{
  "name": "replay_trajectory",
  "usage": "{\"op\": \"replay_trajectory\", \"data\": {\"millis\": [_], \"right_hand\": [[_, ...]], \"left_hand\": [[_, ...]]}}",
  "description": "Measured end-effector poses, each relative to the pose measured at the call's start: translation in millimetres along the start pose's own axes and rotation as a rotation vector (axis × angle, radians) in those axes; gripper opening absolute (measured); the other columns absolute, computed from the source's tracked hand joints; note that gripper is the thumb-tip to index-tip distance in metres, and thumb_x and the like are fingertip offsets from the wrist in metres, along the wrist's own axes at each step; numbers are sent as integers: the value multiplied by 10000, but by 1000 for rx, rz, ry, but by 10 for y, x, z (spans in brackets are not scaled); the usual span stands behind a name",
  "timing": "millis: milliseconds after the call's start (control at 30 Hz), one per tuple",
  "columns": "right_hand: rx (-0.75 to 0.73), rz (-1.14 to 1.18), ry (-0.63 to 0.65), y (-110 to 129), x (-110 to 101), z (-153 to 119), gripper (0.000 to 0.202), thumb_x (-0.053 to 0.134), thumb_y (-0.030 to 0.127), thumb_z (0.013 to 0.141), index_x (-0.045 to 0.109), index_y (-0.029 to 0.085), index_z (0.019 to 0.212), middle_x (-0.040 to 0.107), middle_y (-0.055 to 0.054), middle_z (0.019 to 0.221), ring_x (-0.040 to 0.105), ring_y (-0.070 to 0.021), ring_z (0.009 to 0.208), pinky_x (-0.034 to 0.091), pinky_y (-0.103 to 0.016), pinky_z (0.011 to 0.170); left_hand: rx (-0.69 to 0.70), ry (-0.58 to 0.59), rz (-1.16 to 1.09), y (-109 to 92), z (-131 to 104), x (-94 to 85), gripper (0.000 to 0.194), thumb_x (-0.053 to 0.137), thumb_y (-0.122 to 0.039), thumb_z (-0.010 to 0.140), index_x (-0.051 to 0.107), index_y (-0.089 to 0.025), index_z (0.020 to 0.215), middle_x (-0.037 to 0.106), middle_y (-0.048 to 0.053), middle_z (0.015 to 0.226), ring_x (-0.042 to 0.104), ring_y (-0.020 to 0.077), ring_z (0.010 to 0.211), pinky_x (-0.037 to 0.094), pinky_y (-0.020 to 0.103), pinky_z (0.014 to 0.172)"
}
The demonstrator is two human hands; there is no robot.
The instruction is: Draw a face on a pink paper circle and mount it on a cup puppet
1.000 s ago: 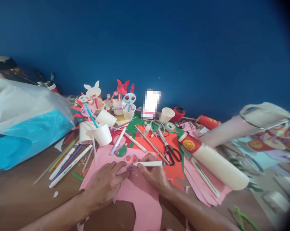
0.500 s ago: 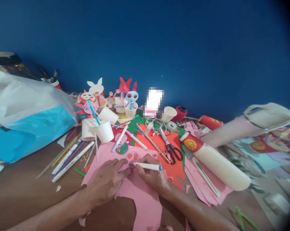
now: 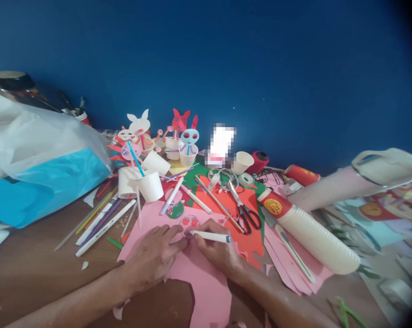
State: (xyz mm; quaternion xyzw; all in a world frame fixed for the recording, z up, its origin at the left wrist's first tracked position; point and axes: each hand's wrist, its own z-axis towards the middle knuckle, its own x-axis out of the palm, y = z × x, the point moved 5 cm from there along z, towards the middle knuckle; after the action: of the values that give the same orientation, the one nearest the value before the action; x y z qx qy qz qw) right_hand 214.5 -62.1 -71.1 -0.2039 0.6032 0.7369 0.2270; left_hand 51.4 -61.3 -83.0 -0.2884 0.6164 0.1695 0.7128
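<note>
"One pink sheet (image 3: 211,291) nearest; what's on it?"

"The left hand (image 3: 154,253) rests there, fingers loosely open. The right hand (image 3: 215,249) has its fingers gripping a white marker (image 3: 213,236), tip by the small round face (image 3: 190,222) between them; whether it touches is hard to tell."

"Farther off?"

"Scissors (image 3: 246,216) on orange paper (image 3: 249,198), then paper puppets (image 3: 190,137) before the blue wall (image 3: 206,59)."

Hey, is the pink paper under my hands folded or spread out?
Spread out: the pink paper lies flat beneath the left hand and right hand, no fold showing in its uncovered part.
</note>
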Motion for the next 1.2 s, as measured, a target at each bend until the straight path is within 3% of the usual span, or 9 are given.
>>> {"op": "replay_trajectory", "data": {"millis": [200,333,567,667,833,933,1033,1200], "right_hand": [[-11,49,-19,-29,8,-24,74,586,251,809,610,199,763,678,-9,668,604,-143,567,462,-239,541],[-71,95,-10,-29,-40,-11,86,565,262,862,622,202,885,683,-23,778,634,-150,679,492,-241,617],[-233,-37,-13,26,-468,145,196,512,226,911,637,237,1061,682,-59,960,640,-194,859,480,-302,774],[-169,25,26,-19,-553,194,192,512,266,910,641,232,1048,679,-55,934,629,-185,796,479,-298,725],[-31,309,91,-68,-541,171,286,409,368,943,636,199,982,632,-44,816,570,-165,691,470,-293,660],[16,451,-40,-87,-586,136,293,395,379,943,616,192,897,528,3,638,507,-152,609,420,-272,580],[51,666,-205,-98,-640,101,216,417,365,931,560,211,882,429,49,571,416,-127,519,337,-244,493],[8,908,-289,21,-681,102,89,505,325,890,502,237,889,528,42,666,485,-123,568,390,-254,565]], "left_hand": [[27,-44,2,-21,34,-79,428,399,-32,800,598,-208,1135,564,128,1198,574,294,933,496,472,748],[69,-90,-21,-17,49,-104,479,367,-7,783,602,-215,1145,578,112,1193,582,259,888,494,426,733],[68,-167,-55,63,-9,3,563,364,-4,751,563,-273,1203,555,74,1251,584,247,927,478,399,772],[49,-232,-159,72,-6,-79,516,342,-12,776,581,-260,1160,565,69,1222,595,220,972,481,336,791],[-80,-309,-436,163,13,-310,383,314,-87,886,565,-225,1140,626,45,1010,622,145,836,472,223,730],[-195,-417,-484,242,-42,-451,285,399,-179,912,544,-217,1155,627,-5,803,598,124,691,460,198,671],[-292,-432,-530,274,-88,-539,314,433,-214,880,513,-217,1184,584,-30,744,512,101,553,434,193,578],[-324,-380,-698,274,-50,-571,302,374,-160,814,570,-207,1038,614,1,829,519,120,600,431,230,584]]}}
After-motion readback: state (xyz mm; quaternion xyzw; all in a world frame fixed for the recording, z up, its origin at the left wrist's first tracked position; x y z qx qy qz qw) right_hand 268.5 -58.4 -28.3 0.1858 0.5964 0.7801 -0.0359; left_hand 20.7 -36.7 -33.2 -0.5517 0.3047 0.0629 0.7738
